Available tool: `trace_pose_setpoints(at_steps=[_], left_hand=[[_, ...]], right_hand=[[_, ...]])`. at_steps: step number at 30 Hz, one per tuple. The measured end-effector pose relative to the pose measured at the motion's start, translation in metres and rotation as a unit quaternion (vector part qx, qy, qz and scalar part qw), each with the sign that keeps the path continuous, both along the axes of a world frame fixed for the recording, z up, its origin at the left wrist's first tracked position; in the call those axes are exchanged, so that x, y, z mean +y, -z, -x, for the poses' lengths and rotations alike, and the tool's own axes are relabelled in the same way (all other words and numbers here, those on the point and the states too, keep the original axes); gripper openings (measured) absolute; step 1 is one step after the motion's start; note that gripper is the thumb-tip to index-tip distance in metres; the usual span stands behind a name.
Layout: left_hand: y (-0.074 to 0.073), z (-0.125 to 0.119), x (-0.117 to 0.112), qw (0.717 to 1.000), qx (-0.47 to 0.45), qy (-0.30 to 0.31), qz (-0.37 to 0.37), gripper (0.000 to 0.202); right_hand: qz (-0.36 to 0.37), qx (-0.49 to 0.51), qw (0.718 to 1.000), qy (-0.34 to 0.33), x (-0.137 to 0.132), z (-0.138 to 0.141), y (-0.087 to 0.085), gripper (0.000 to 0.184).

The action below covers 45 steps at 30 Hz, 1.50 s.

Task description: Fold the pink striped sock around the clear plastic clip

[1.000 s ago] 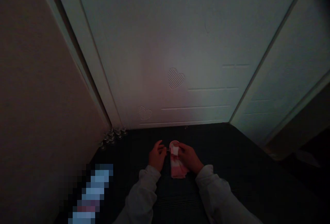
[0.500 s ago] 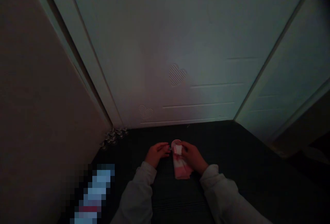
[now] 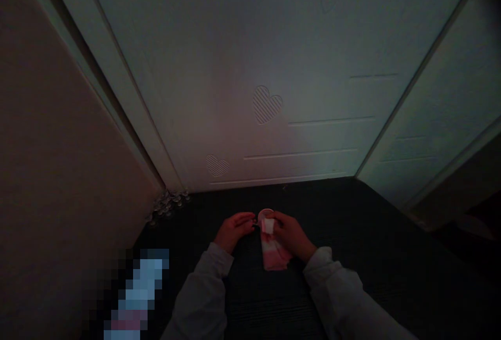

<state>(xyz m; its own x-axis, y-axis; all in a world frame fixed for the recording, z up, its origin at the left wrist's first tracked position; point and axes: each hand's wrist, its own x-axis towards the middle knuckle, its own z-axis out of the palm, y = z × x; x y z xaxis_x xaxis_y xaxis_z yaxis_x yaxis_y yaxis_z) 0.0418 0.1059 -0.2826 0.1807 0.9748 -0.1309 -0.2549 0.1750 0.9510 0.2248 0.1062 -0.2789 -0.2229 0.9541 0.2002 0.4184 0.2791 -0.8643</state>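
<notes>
Black tabletop (image 3: 258, 303) spans twelve o'clock edge to six; right hand (image 3: 293, 233) pinches pink-white cloth (image 3: 273, 256); left hand's (image 3: 234, 229) grip I can't tell.

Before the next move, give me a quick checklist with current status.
1. Right hand gripping the pink-and-white cloth: ok.
2. Cloth up against the small round-rimmed object: ok.
3. Left hand firmly holding that object's side: cannot tell, fingertips too dark.
4. Cluster of small shiny pieces on the black table away from both hands: ok.
5. Light good enough for detail: not ok, dim.
</notes>
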Motion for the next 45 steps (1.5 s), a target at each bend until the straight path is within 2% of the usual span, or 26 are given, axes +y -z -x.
trace_pose_setpoints(at_steps=[7,19,27,32,38,45], left_hand=[[-0.005,-0.001,-0.002,1.000,0.021,0.007,-0.012,0.036],[-0.003,-0.001,0.000,0.998,0.055,-0.001,-0.036,0.031],[-0.006,-0.006,-0.002,0.997,-0.037,-0.062,0.029,0.038],[-0.009,-0.007,-0.004,0.998,-0.036,-0.047,0.024,0.032],[-0.013,-0.003,-0.004,0.988,-0.112,-0.082,0.060,0.026],[-0.012,-0.003,-0.005,0.989,-0.107,-0.090,0.036,0.038]], right_hand=[[0.014,0.009,1.000,-0.004,0.001,0.000,-0.001,0.032],[0.012,0.016,1.000,0.012,0.002,0.000,0.003,0.030],[-0.014,0.012,1.000,0.002,0.000,-0.001,0.002,0.028],[-0.058,-0.010,0.998,0.033,0.001,-0.002,0.001,0.027],[-0.027,0.006,0.995,0.094,0.000,-0.005,-0.005,0.023],[-0.008,0.002,0.997,0.082,0.000,-0.004,-0.005,0.027]])
